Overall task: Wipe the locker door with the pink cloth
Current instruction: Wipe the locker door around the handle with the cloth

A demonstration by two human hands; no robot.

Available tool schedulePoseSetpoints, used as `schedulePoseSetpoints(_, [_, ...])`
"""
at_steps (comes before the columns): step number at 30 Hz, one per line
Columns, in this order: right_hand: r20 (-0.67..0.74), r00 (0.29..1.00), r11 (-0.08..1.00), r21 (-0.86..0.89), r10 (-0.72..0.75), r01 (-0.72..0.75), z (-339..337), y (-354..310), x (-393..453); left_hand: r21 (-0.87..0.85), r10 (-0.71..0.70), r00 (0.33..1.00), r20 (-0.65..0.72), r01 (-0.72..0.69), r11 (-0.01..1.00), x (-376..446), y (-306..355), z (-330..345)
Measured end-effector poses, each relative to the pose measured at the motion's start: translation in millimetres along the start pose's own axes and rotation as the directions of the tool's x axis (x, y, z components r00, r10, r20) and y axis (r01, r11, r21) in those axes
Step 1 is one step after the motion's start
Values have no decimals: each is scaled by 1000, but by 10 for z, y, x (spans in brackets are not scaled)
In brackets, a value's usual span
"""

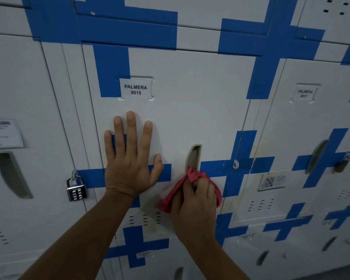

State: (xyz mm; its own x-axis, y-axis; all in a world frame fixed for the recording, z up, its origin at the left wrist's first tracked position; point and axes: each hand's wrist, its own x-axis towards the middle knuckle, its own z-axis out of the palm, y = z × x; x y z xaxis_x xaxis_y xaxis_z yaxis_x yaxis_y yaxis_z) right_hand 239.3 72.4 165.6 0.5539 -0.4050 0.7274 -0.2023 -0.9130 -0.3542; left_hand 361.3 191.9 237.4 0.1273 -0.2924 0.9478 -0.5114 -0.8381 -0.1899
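Locker door (190,110): centre of the bank of lockers, neighbours on either side, above and below.
Label (136,89): near the door's upper left corner.
Handle recess (193,156): right of the door's middle.
Vent slots (144,218): along the door's lower edge.
Left hand (129,164): flat on the door, below the label, left of the handle recess.
Right hand (192,201): at the door's lower right, just below the handle recess, curled around the cloth (192,176), which touches the recess's lower end.
Combination padlock (76,188): hanging beside the door's left edge, level with the left wrist.
Hasp loop (235,164): at the door's right edge.
Second padlock (342,163): on the right-hand neighbour.
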Motion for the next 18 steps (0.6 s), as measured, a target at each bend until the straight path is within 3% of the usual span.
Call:
schedulePoseSetpoints(7, [-31,994,978,187,101,-94,-232,-335,395,-15,-11,1000,9,11,1000,-5,4,-1])
schedulePoseSetpoints(15, [79,993,995,-43,-89,92,-297,-2,269,-14,3,1000,-3,-3,1000,-2,2,-1])
schedulePoseSetpoints(18, [145,985,994,-40,-91,97,-275,92,140,-3,-1,1000,0,1,1000,-3,0,-1])
